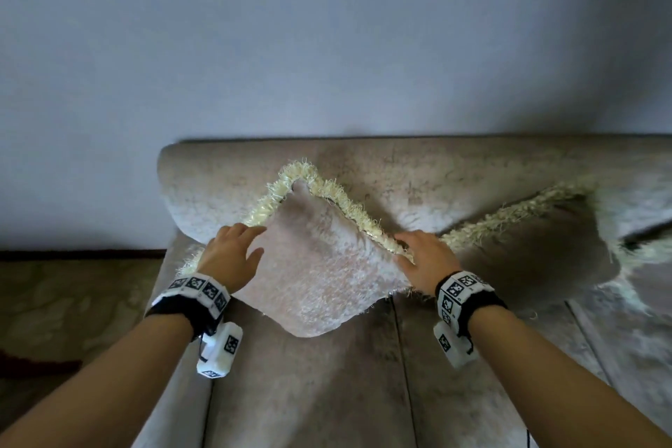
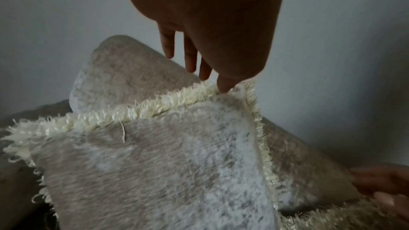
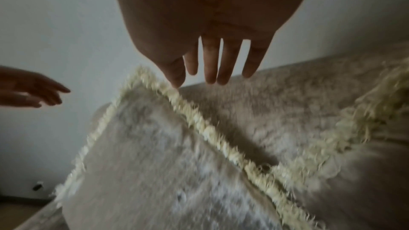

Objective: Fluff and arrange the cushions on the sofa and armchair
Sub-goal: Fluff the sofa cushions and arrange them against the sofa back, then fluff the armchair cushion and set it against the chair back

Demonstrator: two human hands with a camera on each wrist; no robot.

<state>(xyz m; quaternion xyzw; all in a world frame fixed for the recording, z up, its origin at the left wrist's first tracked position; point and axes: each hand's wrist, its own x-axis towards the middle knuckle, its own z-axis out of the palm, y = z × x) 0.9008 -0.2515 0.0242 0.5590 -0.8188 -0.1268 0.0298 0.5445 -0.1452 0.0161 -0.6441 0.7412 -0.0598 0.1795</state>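
Item: fringed cushion (image 1: 312,265), pale plush face with cream fringe (image 2: 141,109) along its edges, standing on one corner at the left end of the sofa (image 1: 454,171), top corner leaning toward the backrest, lowest corner hanging over the front of the seat. Attitude: diamond-wise, its long diagonal running from the backrest toward the person. Second item: another fringed cushion (image 1: 538,247), just right of the first and slumped against the backrest; the fringes of the two appear to meet near the right hand. Left hand (image 1: 232,251): fingers straight and spread, tips at or just touching the upper-left fringed edge; grip slack, holding nothing. Right hand (image 1: 425,258): fingers likewise extended, lying at the upper-right fringed edge, thumb close to the trim in the right wrist view; grip slack, nothing clasped. Governing relation: the cushion lies squarely between the two hands, one sloping upper edge under each, both hands about equally near, the top corner forward of the fingertips. Judgement: a squeeze or pat inward from both sides would plump it; the corner stance looks unsteady, so it could tip forward off the seat once let go. Surroundings: plain wall (image 1: 327,29) behind; patterned floor (image 1: 72,295) left of the sofa.
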